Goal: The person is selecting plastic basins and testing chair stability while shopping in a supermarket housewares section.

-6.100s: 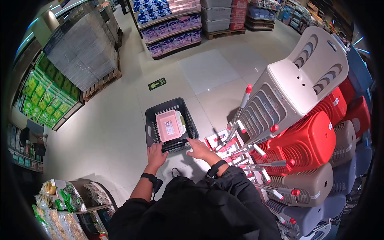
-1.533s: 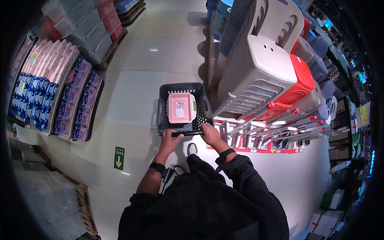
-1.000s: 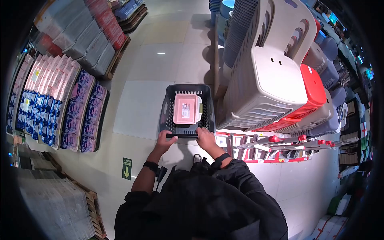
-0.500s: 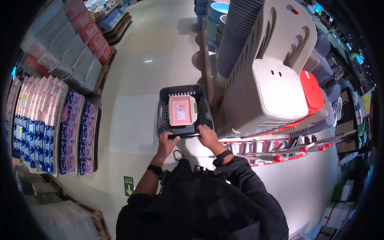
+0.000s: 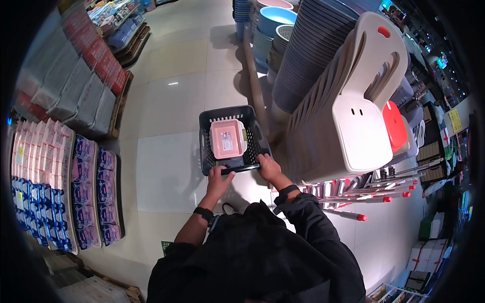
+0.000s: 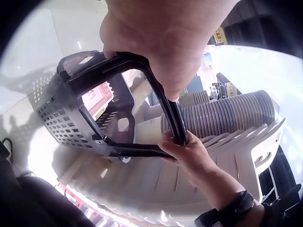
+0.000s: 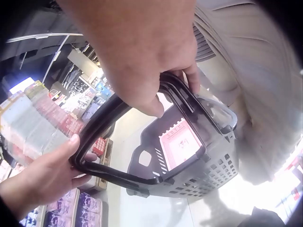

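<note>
In the head view a dark grey shopping basket [image 5: 204, 151] with slotted walls hangs in front of me over the floor. My left hand [image 5: 217, 184] grips the left end of its black handle [image 5: 244, 168], and my right hand [image 5: 269, 168] holds the right end. Inside the basket lies a pink rectangular plastic tray [image 5: 220, 132] bearing a printed label. A white item with a green part [image 5: 244, 139] shows from under the tray's right side. From the right wrist, the thumb of my left hand [image 7: 45, 177] is seen at a corner of the raised handle.
Stacked beige chairs [image 5: 361, 131] stand close on the right, beside tall nested grey tubs [image 5: 308, 55] and a blue basin [image 5: 277, 16]. Folding items with red-tipped poles [image 5: 353, 216] lie below. Shelves of purple packs [image 5: 86, 194] and wrapped boxes [image 5: 76, 101] line the left. Tiled floor [image 5: 172, 166] runs ahead.
My view has turned right since the earliest frame, and I have moved forward along the aisle. The tubs and chairs have come nearer, and the floor exit sign has slid back. Both hands keep holding the handle.
</note>
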{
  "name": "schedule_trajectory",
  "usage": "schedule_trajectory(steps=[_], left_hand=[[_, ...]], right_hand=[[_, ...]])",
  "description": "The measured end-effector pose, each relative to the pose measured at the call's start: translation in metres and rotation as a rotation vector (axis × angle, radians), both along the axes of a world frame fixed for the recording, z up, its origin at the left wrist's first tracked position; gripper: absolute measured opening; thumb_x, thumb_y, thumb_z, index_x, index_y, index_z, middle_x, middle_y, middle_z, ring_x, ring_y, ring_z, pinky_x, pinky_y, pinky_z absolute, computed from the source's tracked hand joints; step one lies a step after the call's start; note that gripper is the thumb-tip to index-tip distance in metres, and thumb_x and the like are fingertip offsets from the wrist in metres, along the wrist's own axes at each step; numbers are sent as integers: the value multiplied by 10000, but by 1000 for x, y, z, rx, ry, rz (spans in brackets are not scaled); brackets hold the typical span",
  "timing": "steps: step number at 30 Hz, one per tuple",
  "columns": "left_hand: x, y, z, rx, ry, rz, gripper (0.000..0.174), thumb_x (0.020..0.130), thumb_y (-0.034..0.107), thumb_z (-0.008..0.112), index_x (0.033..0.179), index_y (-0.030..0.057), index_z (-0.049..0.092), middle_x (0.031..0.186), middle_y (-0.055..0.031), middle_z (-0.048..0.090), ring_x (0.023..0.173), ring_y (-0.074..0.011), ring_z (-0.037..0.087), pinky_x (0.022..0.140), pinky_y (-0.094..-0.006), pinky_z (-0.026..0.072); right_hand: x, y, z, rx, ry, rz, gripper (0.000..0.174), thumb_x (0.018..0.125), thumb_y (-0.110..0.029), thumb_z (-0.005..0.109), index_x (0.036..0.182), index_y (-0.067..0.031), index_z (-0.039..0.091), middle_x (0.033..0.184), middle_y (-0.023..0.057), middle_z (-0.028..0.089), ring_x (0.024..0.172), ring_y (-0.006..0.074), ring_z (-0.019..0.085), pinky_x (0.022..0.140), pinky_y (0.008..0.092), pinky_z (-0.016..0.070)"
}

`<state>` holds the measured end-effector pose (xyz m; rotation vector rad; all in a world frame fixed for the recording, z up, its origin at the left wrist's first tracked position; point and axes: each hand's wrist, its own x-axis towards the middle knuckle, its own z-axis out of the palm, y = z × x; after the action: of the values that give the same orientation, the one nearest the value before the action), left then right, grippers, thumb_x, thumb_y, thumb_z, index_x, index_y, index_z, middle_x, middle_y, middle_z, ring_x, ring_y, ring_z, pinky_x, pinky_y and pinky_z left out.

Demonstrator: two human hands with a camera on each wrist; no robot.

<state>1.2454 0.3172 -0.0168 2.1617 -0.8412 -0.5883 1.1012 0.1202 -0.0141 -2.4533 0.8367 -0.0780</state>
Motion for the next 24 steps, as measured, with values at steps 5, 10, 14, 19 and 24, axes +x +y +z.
schedule_trajectory(steps=[5, 10, 14, 19, 24], left_hand=[[27, -21, 2, -5, -34, -7, 512, 841, 429, 680, 1161, 59, 527, 1211, -178, 493, 1203, -358, 439, 1020, -441, 376], [61, -45, 6, 32, -33, 11, 520, 848, 430, 675, 1168, 48, 529, 1210, -187, 500, 1201, -358, 449, 1015, -435, 388], [91, -69, 4, 19, -4, 3, 542, 850, 440, 675, 1184, 39, 528, 1219, -201, 503, 1190, -365, 467, 1013, -431, 395], [123, -93, 9, 23, -1, -6, 538, 851, 431, 679, 1180, 29, 539, 1212, -215, 509, 1170, -362, 491, 1007, -418, 404], [152, -118, 6, 37, 15, -29, 537, 857, 418, 680, 1187, 21, 534, 1217, -214, 506, 1169, -348, 492, 1005, -411, 404]], right_hand=[[26, -17, 7, 10, 4, -1, 221, 799, -62, 544, 1016, -106, 540, 1010, 163, 578, 1008, 375, 575, 840, 486, 487], [61, -44, 2, 1, -30, -3, 236, 787, -72, 577, 1017, -109, 542, 1008, 158, 575, 1013, 370, 576, 842, 485, 487], [87, -65, 4, 18, -5, -20, 252, 778, -81, 601, 1023, -110, 546, 1009, 153, 574, 1018, 365, 574, 847, 483, 483], [117, -92, 0, 15, -35, -8, 263, 772, -63, 582, 1028, -106, 543, 1018, 155, 574, 1017, 372, 571, 846, 490, 481], [143, -113, -3, 6, -38, -40, 244, 791, -80, 560, 1032, -116, 542, 1026, 151, 574, 1011, 374, 569, 839, 500, 478]])
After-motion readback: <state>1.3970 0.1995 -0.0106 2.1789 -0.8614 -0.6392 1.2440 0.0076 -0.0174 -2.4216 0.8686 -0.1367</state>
